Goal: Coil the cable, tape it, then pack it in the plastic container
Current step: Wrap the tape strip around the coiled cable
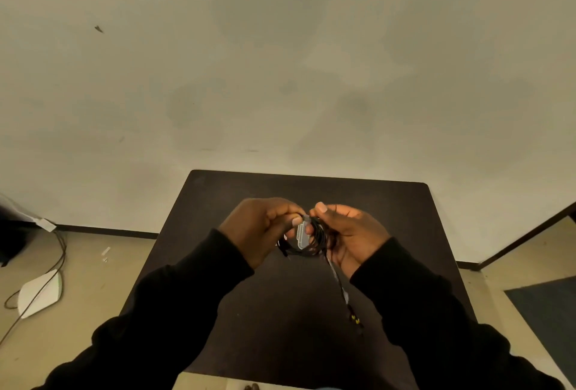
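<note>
Pinching the black cable coil between both hands, left hand & right hand w/ tape strip atop, loose tail hanging down-right, nearer the right.

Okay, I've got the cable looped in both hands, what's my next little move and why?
Probably press the clear tape strip around the coiled cable. The left hand pinches the tape against the loops, the right hand cradles them, and a loose tail hangs down.

Worktop: dark, matt, smooth. Above it, cable: thin black, matt; tape: clear glossy plastic.
</note>
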